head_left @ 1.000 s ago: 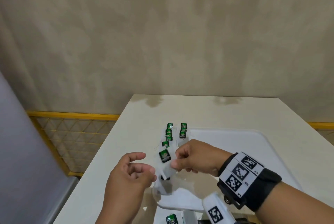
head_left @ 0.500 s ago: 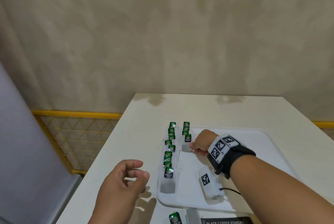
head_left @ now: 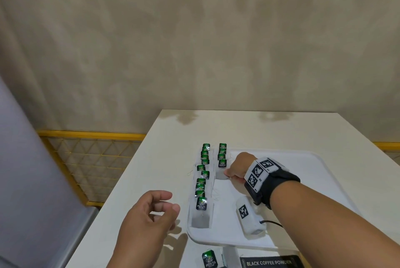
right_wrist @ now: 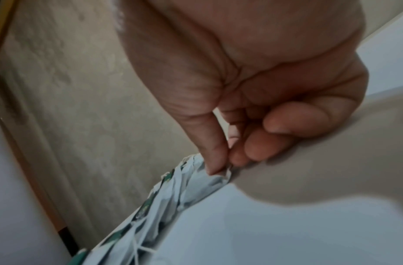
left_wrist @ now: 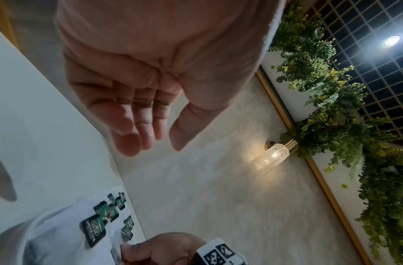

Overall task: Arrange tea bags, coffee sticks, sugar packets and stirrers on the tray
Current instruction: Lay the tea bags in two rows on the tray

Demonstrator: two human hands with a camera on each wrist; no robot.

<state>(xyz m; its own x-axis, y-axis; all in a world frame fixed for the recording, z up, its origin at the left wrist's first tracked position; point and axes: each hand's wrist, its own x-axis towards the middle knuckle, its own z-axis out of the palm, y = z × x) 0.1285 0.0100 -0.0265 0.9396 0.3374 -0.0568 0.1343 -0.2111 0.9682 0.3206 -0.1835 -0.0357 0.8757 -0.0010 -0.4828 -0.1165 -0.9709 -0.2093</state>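
On the white tray (head_left: 307,183), at about 10 o'clock from its middle, your right hand (head_left: 239,167) was pinching a tea bag (head_left: 221,173). Your thumb and first finger (right_wrist: 209,147) squeezed the corner of its white paper pouch, and the pouch lay flat on the tray. Your other fingers were curled in by your palm. That tea bag sat at the near end of the short row (head_left: 222,155) of tea bags with green tags. A longer row (head_left: 202,178) of tea bags ran just beside it, at 9 o'clock from your hand, along the tray's left edge. The biggest-looking tag in that row read GREEN TEA, and it was the one nearest to you.

Your left hand (head_left: 149,220) was held up over the white table (head_left: 140,181), off the tray, at 8 o'clock from your right hand. It held nothing. Its fingers were loose and a little bent, and the thumb stood apart from them.

One more tea bag (head_left: 209,260) lay on the table at 6 o'clock, just past the tray's near edge. A dark box (head_left: 269,263) that said BLACK COFFEE POWDER sat beside it. You wore a black band with black-and-white square marks (head_left: 263,172) on your right wrist. A small white block (head_left: 249,217) with one such mark hung under that wrist, over the tray.
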